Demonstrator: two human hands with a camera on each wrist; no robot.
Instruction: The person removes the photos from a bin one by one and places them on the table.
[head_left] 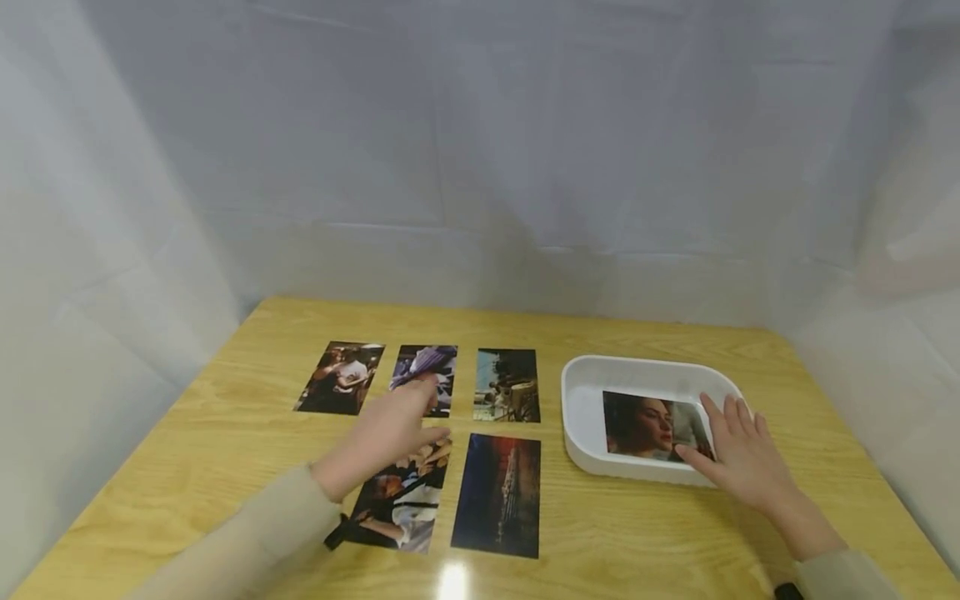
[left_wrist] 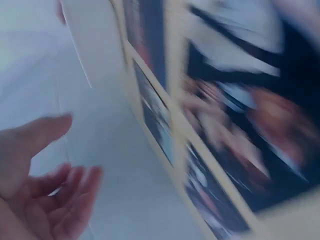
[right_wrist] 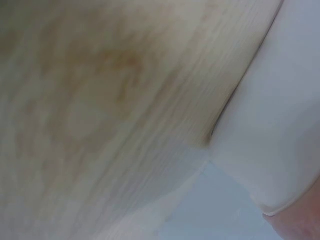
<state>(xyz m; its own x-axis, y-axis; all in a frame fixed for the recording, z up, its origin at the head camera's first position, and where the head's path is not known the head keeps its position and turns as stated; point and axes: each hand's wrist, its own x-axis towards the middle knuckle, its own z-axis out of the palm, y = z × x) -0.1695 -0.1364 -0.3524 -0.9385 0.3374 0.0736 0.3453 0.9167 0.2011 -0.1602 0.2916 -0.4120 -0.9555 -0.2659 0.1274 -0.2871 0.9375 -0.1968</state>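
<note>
My left hand (head_left: 390,437) is over the left part of the table, above a photo of a purple shape (head_left: 420,360) and a photo of people (head_left: 405,500). In the left wrist view the same hand (left_wrist: 45,185) has its thumb apart from loosely bent fingers, with nothing between them. My right hand (head_left: 750,458) lies with spread fingers over the right side of a white tray (head_left: 630,468). Its thumb is near a face photo (head_left: 637,425) lying in the tray. In the right wrist view only a sliver of that hand (right_wrist: 300,220) shows, beside the tray rim (right_wrist: 270,150).
Two more photos lie in the back row: a couple (head_left: 341,379) at left and an outdoor scene (head_left: 506,385) at right. A dark photo with a lit ship-like shape (head_left: 497,496) lies in front. White sheeting (head_left: 480,167) surrounds the wooden table (head_left: 637,542).
</note>
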